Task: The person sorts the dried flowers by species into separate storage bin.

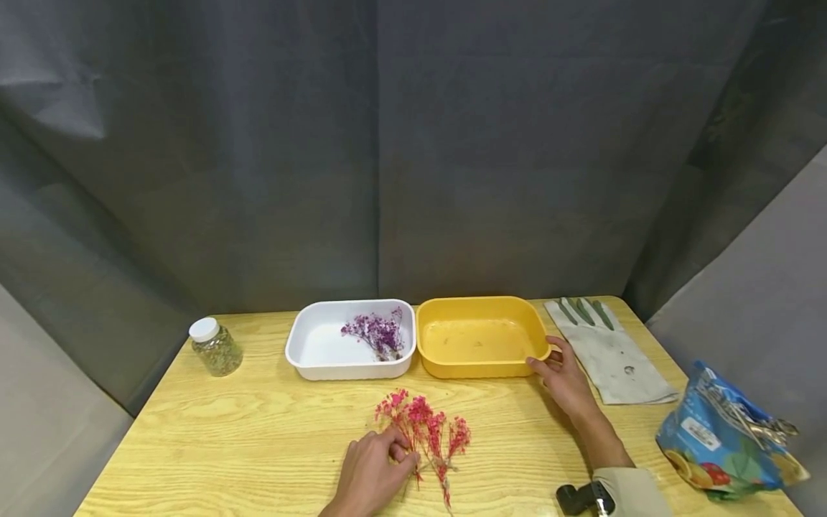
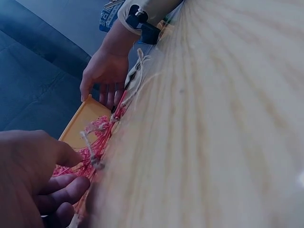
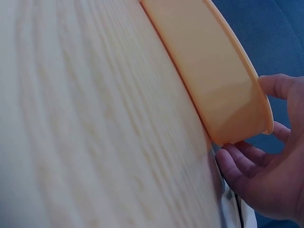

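Observation:
On the table, a few sprigs of pink dried flowers (image 1: 434, 425) lie with their stems toward me, tied with pale string (image 2: 89, 145) in the left wrist view. My left hand (image 1: 375, 465) is at the stems of the leftmost sprig, its fingers loosely bent. A gap shows between thumb and fingers in the left wrist view, with pink blooms behind it. The right hand (image 1: 568, 379) grips a yellow plastic tray (image 1: 481, 369) by its near right corner. Its thumb is on the rim and its fingers (image 3: 232, 164) reach to the bottom edge.
Left of the yellow tray stands a white tray (image 1: 316, 345) holding purple dried flowers (image 1: 381, 334). A white-lidded jar (image 1: 218, 352) is at the far left. On the right are a grey-white glove (image 1: 610, 362) with green fingertips and a blue printed bag (image 1: 723, 441).

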A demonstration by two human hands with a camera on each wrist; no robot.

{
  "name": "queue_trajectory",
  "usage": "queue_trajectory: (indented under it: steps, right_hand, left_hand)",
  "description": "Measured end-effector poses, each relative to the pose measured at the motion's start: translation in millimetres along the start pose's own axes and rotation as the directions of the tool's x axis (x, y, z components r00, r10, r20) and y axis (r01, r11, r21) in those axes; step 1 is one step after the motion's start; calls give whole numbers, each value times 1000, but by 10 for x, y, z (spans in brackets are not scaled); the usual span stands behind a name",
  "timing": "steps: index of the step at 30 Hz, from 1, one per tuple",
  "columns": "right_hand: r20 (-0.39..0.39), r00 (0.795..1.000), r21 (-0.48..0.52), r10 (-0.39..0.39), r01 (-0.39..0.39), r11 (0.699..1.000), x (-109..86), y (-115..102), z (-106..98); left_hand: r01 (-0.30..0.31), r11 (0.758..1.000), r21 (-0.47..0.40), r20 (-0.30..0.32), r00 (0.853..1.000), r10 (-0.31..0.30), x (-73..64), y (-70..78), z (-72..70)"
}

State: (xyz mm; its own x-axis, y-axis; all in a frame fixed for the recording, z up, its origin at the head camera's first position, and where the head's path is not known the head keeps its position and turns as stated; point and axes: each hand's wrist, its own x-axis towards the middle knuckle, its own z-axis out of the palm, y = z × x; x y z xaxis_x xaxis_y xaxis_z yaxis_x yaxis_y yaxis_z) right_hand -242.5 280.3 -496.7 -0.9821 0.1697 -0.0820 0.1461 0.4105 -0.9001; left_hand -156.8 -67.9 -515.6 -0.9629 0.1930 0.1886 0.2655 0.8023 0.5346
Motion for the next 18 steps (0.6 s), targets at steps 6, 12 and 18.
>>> queue_trajectory:
  steps: [6,12,18]
  right_hand:
    - [-3,1000,-4,5,-5,1000,-5,-1,4]
    - [-3,1000,-6,0,0,1000,-6,7,16]
    - [-1,1000,-16,2,-2,1000,-11,2,2]
  left_hand:
    - [16,999,-36,-19,1000,-17,0,-6,-7]
    - [17,995,-100,-56,998,-23,-3,0,-51]
    - [32,983,-182,-76,996,-46,14,21,-105]
